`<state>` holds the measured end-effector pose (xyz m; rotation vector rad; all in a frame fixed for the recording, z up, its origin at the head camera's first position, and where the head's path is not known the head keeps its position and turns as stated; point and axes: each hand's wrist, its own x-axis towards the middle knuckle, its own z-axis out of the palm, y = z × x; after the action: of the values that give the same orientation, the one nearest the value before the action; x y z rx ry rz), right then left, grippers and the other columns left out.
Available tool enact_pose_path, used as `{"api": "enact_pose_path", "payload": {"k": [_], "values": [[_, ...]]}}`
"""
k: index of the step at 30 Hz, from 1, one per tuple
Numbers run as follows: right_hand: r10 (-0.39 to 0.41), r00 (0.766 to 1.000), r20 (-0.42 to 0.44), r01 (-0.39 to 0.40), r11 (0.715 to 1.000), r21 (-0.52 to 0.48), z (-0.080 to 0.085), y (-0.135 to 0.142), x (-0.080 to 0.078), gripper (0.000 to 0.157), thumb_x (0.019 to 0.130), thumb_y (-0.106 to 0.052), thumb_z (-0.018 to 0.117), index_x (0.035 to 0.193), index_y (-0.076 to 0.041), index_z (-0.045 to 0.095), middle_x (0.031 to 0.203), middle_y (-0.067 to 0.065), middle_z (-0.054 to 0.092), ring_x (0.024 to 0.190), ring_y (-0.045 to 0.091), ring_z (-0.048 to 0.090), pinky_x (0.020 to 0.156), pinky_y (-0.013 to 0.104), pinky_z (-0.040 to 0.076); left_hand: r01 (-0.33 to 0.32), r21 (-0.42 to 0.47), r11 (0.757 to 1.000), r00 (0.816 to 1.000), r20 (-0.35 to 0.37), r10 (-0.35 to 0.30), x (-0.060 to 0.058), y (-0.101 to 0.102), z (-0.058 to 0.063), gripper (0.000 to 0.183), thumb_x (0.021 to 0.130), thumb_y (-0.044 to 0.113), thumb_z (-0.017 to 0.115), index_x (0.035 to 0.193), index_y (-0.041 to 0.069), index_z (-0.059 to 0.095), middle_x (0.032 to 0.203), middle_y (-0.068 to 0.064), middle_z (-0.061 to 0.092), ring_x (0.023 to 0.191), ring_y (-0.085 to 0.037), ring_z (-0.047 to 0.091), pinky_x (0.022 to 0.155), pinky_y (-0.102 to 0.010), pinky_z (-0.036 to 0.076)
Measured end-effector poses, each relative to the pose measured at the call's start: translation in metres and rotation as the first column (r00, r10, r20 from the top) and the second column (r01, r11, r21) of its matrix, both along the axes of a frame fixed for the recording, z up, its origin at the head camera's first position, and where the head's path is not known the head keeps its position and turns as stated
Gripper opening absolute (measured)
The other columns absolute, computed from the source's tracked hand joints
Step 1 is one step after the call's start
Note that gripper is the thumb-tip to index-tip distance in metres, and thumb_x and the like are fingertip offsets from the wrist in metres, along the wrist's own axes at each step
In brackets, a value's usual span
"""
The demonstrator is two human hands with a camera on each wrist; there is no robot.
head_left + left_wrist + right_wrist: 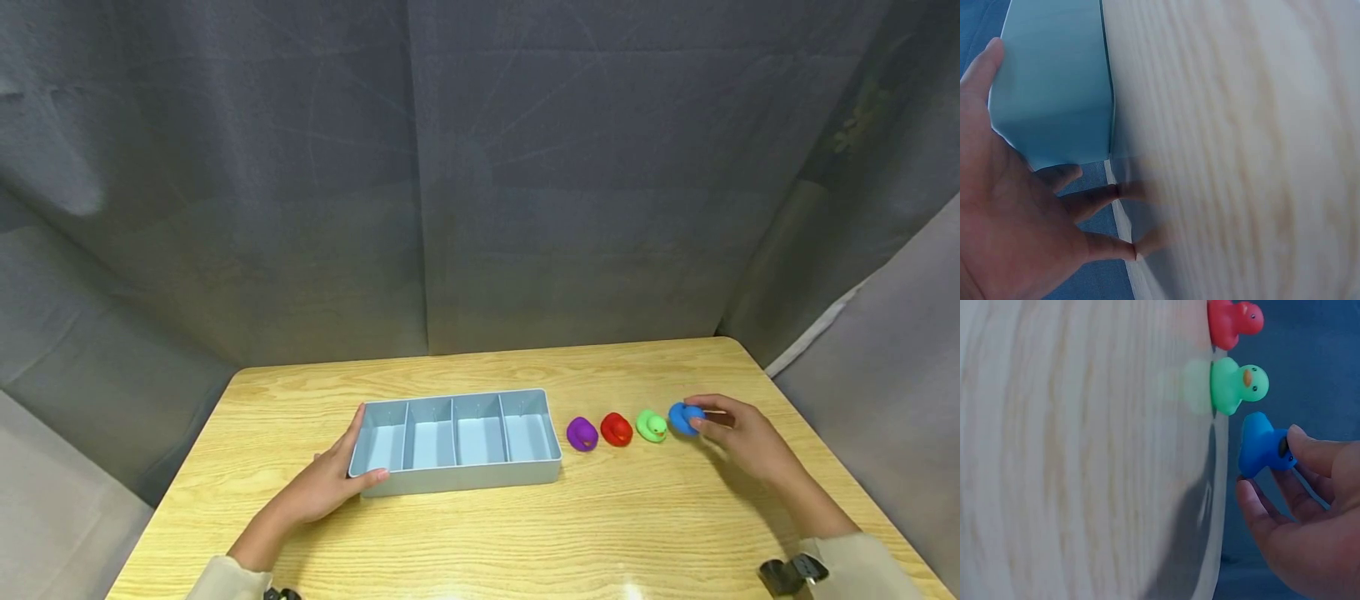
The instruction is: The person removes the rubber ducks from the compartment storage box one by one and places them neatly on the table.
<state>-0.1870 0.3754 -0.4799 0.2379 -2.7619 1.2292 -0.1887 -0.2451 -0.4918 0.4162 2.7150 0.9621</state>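
Observation:
A blue rubber duck (685, 418) is pinched between the thumb and fingers of my right hand (738, 437). In the right wrist view this duck (1261, 447) appears slightly raised off the tabletop. To its left stand a light green duck (651, 426), a red duck (617, 429) and a purple duck (582, 434), in a row. My left hand (326, 483) rests against the left end of a grey-blue divided box (461, 478), thumb along its front wall. Its other fingers (1094, 203) look spread and nearly straight in the left wrist view.
The box's compartments hold nothing visible. The wooden table (480, 550) runs back to a grey curtain (570, 208), and more curtain hangs at both sides. The right hand is near the table's right edge.

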Motion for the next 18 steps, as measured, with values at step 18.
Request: {"api": "enact_pose_path", "payload": {"k": [18], "values": [[-0.03, 0.995, 0.099, 0.027, 0.999, 0.03, -0.0104, -0.0006, -0.0024, 0.035, 0.102, -0.013, 0.066, 0.132, 0.007, 0.062, 0.131, 0.032, 0.062, 0.118, 0.051, 0.062, 0.078, 0.013, 0.048, 0.0, 0.002, 1.0, 1.0, 0.003, 0.0, -0.0008, -0.0005, 0.0007, 0.108, 0.097, 0.057, 0.065, 0.163, 0.036, -0.018, 0.172, -0.012, 0.007, 0.152, -0.047, 0.025, 0.108, -0.085, 0.004]]}}
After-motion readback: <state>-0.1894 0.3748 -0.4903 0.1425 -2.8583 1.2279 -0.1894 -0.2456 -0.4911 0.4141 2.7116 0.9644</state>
